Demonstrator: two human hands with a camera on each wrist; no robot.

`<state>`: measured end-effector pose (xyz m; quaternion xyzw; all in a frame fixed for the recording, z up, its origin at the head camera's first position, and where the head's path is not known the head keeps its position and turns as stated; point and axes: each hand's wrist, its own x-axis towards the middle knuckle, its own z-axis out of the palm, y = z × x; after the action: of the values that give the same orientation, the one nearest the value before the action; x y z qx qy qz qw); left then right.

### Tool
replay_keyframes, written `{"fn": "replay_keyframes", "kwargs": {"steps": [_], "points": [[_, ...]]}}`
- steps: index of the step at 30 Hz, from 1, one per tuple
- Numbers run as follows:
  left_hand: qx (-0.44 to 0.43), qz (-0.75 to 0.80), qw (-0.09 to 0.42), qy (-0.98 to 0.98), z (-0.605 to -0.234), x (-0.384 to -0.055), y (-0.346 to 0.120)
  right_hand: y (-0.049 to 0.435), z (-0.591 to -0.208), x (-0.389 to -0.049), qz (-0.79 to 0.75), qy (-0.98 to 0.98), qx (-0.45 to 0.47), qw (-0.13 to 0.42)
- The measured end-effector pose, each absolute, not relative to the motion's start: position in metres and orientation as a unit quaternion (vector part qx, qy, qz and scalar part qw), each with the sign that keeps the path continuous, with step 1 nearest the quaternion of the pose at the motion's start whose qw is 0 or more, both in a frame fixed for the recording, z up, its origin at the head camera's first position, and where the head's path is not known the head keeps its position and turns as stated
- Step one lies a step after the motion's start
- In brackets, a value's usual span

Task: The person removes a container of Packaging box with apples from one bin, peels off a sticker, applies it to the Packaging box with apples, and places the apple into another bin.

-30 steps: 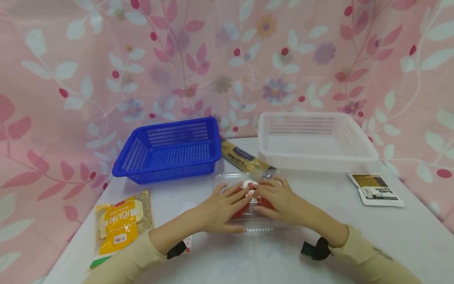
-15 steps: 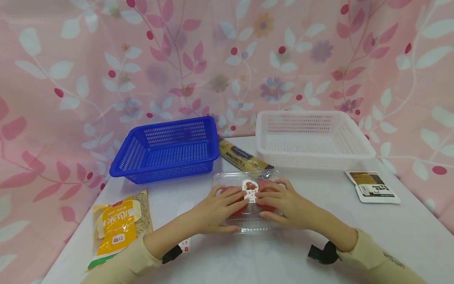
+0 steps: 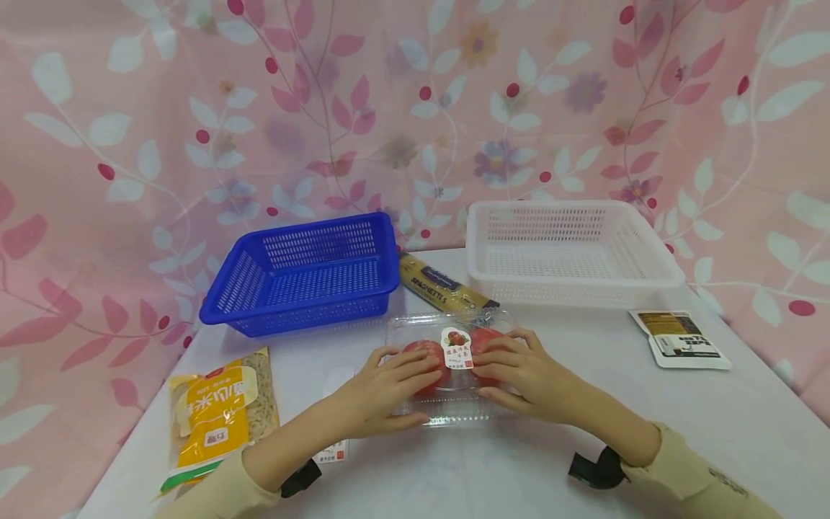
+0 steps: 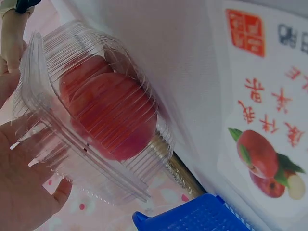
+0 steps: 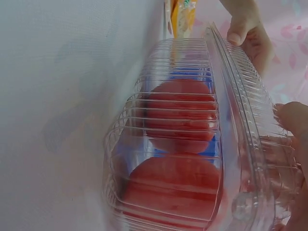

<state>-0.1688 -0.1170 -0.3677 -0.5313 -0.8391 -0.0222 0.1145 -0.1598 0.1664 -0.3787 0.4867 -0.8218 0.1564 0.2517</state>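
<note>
In the head view a clear plastic clamshell box lies closed on the white table, with red apples inside. A white sticker printed with apples sits on the middle of its lid. My left hand rests on the left part of the lid, fingers extended toward the sticker. On the right part, my right hand lies with its fingers spread. Both wrist views show the ribbed box walls with fingers lying over the lid. A printed label sheet lies on the table, partly under my left forearm.
Behind the box are a blue basket, a white basket and a gold spaghetti packet. A yellow bag of pasta lies at left. A white and brown pouch lies at far right.
My hands have moved apart across the lid, left hand to the left and right hand to the right. The sticker between them now shows fully. The box stays in place.
</note>
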Motion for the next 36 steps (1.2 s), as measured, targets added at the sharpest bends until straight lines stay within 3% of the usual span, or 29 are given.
{"fn": "replay_keyframes", "kwargs": {"steps": [6,12,17,22,31,36], "points": [[-0.453,-0.076,0.058,-0.886,-0.366,-0.164,-0.129,0.173,-0.38,-0.159,0.175,-0.825,0.463,0.273],[-0.344,-0.12,-0.01,-0.931,-0.368,-0.161,-0.143,0.183,-0.381,-0.155,0.186,-0.871,0.392,0.229],[-0.303,-0.151,-0.043,-0.94,-0.371,-0.162,-0.148,0.188,-0.383,-0.15,0.196,-0.898,0.342,0.197],[-0.286,-0.183,-0.059,-0.939,-0.374,-0.162,-0.149,0.193,-0.386,-0.146,0.206,-0.91,0.31,0.184],[-0.275,-0.231,-0.079,-0.93,-0.382,-0.158,-0.138,0.192,-0.395,-0.134,0.278,-0.926,0.244,0.081],[-0.274,-0.255,-0.063,-0.925,-0.386,-0.157,-0.131,0.189,-0.402,-0.131,0.309,-0.918,0.234,0.079]]}}
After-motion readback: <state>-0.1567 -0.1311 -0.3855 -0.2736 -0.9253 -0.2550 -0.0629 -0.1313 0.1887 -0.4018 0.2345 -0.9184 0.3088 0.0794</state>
